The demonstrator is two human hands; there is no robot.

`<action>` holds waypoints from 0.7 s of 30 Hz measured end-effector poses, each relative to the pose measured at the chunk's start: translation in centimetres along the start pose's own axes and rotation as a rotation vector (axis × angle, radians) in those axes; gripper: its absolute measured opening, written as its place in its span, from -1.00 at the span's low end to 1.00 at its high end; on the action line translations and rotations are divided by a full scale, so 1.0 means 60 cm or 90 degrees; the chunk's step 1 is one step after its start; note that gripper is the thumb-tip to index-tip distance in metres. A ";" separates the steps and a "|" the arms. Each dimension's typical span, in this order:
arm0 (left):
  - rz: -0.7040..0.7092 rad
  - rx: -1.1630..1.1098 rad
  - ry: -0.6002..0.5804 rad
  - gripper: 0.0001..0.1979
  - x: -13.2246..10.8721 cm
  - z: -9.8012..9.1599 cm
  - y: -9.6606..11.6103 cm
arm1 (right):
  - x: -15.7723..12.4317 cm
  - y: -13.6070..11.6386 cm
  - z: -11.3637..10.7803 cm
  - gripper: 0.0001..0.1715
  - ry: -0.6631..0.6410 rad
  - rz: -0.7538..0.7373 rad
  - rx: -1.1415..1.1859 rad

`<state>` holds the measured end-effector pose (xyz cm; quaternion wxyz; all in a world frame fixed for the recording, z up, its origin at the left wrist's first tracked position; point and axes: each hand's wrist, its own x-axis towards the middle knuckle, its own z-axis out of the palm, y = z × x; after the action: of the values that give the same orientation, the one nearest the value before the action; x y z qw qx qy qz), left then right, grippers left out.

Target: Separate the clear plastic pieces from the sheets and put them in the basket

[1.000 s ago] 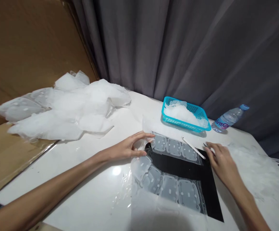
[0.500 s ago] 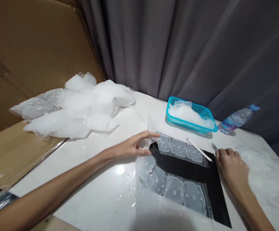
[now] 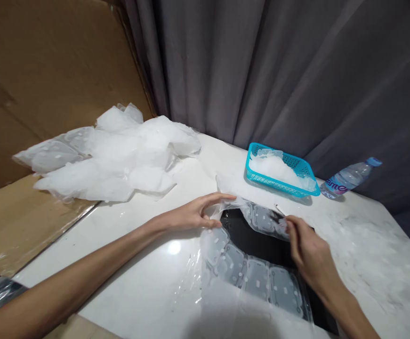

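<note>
Clear plastic packaging with rounded compartments (image 3: 256, 278) lies over a black sheet (image 3: 257, 242) on the white table. My left hand (image 3: 210, 212) rests at the left end of the packaging, thumb and fingers apart, with thin clear film between them. Over the right end of the upper row, my right hand (image 3: 307, 240) is closed on a slim metal tool (image 3: 277, 215), its tip touching or just above the compartments. The tool is partly hidden by my fingers, so its exact kind is unclear. A white stick (image 3: 278, 207) shows only in part beyond it.
A blue basket (image 3: 282, 183) holds white translucent pieces near the curtain. Beside it a water bottle (image 3: 348, 179) leans to the right. White plastic packs (image 3: 120, 157) are heaped at the left by cardboard (image 3: 49, 84). Loose clear pieces (image 3: 377, 263) are spread at the right.
My right hand has moved left from the black sheet's right edge onto the upper row of compartments, carrying the tool. The upper row's film is now more bunched. My left hand has stayed nearly still.
</note>
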<state>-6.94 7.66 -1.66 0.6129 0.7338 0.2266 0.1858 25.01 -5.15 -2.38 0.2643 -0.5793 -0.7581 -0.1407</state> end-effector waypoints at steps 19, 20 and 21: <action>0.004 -0.035 0.007 -0.26 0.001 0.001 0.002 | 0.072 -0.129 0.066 -0.38 0.060 -0.291 -0.087; 0.006 -0.038 0.004 -0.25 0.002 0.000 0.000 | 0.074 -0.133 0.070 -0.36 0.056 -0.292 -0.087; 0.010 -0.040 0.002 -0.25 0.002 0.000 -0.002 | 0.075 -0.136 0.074 -0.36 0.050 -0.291 -0.089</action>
<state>-6.84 7.77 -1.75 0.6338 0.7156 0.2159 0.1990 15.32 -1.59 -2.72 0.2143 -0.4036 -0.8470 -0.2716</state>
